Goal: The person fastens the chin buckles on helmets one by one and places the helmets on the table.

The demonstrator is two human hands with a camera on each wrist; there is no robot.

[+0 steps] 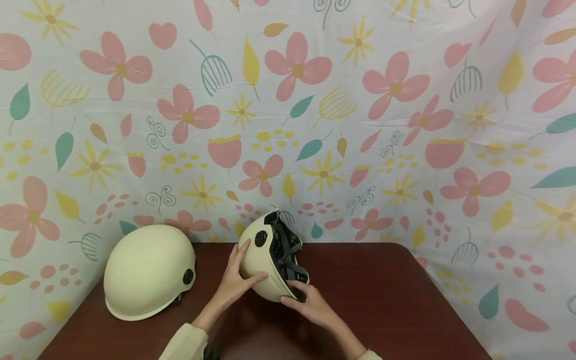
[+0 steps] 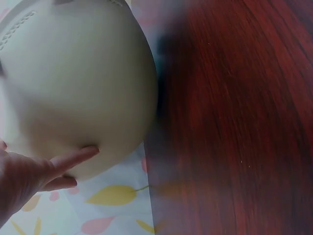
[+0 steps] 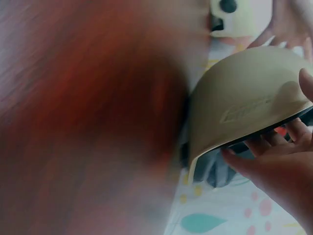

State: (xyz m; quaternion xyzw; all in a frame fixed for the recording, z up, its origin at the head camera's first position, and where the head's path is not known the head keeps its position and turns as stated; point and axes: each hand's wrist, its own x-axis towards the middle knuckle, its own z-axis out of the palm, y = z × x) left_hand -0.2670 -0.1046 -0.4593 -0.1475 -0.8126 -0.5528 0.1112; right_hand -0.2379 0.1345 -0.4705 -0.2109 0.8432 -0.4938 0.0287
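A cream helmet [image 1: 261, 265] is tipped on its side above the brown table, its black-strapped inside turned to the right in the head view. My left hand [image 1: 237, 276] lies against the outer shell, thumb apart and fingers fairly straight; the left wrist view shows its fingertips on the smooth shell [image 2: 93, 78]. At the lower rim, my right hand [image 1: 312, 303] pinches the edge, thumb outside and fingers inside. Raised lettering marks the shell [image 3: 239, 110] in the right wrist view. Inside, black straps [image 1: 288, 252] and padding show; the right fingertips are partly hidden there.
A second cream helmet [image 1: 146, 272] sits dome up on the table's left side, with a black round fitting. The dark reddish-brown table [image 1: 382, 295] ends at a rounded back right corner. Behind it hangs a floral cloth [image 1: 342, 115].
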